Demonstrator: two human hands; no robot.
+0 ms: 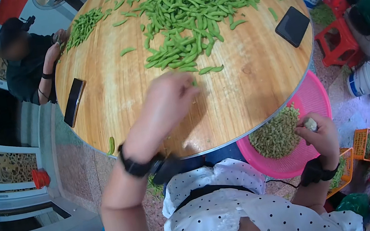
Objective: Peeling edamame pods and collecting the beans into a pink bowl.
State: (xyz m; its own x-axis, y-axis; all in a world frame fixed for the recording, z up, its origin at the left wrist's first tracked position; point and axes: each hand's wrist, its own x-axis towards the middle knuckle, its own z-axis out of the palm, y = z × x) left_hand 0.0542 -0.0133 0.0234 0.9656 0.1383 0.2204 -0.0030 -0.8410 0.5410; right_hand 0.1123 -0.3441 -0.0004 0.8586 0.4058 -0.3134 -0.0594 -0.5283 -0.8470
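Note:
Over the near part of the round wooden table, my left hand is closed, its fingers pinched together and blurred by motion. A bit of green shows at its fingertips, too smeared to name. Just beyond it lie the nearest pods of a big heap of green soybean pods. My right hand hangs over a pink plastic basket at the table's right edge, fingers curled round a pale, whitish-green clump that looks like shelled beans. Below that hand, a mound of shelled beans fills part of the basket.
Two dark phones, one at the left and one at the right, lie on the table. At the far left a person handles a smaller pod pile. Red stools, a white bucket and orange crates stand right.

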